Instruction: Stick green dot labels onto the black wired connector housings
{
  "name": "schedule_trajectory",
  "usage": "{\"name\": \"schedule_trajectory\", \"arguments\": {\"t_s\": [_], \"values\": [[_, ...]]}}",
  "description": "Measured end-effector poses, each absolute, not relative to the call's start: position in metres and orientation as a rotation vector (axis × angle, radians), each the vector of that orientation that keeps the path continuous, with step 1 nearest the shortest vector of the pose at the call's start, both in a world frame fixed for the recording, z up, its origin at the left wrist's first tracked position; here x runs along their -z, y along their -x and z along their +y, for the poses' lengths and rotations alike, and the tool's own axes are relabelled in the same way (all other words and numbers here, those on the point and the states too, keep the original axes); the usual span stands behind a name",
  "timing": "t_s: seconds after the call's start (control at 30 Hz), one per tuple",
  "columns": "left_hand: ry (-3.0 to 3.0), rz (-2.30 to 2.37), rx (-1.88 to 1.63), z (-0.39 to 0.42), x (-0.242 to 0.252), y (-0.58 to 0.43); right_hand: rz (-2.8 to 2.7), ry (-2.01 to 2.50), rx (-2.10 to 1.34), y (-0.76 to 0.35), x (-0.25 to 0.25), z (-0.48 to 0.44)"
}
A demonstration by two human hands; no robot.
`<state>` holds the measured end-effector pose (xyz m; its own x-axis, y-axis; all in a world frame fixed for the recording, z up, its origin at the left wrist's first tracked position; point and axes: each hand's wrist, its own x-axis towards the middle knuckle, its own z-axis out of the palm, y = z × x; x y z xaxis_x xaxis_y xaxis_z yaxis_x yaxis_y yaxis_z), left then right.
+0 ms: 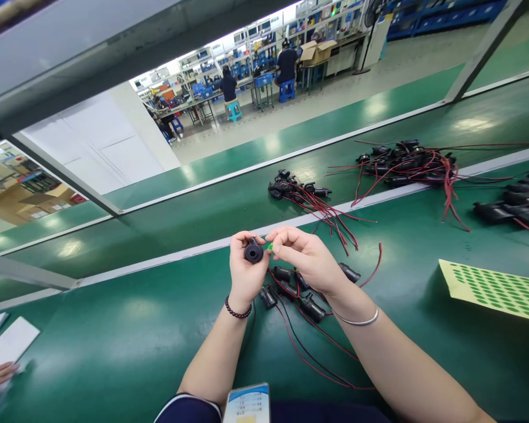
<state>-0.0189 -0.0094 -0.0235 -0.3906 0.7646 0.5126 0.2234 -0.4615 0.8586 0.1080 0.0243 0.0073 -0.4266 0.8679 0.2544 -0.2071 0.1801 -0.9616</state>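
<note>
My left hand (247,273) is wrapped round a small black pump (253,251), its round end with a central hole facing me. Close beside it, my right hand (302,255) pinches a small green round sticker (270,247) between thumb and forefinger, right by the pump's side. Whether the sticker touches the pump I cannot tell. Below my hands, several black pumps (312,308) with red and black wires lie on the green table. To the right rests a pale yellow sheet (496,289) with rows of green round stickers, its left edge raised.
Past a white divider strip (194,251) lie a small pile of wired pumps (286,187) and a bigger pile (405,164). More black pumps (520,200) sit at far right. At left, another person's hand (0,379) rests near white papers (15,343). Metal posts (66,173) frame the bench.
</note>
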Motion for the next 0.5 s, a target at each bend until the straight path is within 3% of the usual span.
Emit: {"name": "schedule_trajectory", "arguments": {"t_s": [0.5], "values": [[-1.524,1.426,-1.87,-0.0107,0.0241,0.0188,-1.524,0.674,-1.469,-0.1038,-0.0038,0.0235]]}}
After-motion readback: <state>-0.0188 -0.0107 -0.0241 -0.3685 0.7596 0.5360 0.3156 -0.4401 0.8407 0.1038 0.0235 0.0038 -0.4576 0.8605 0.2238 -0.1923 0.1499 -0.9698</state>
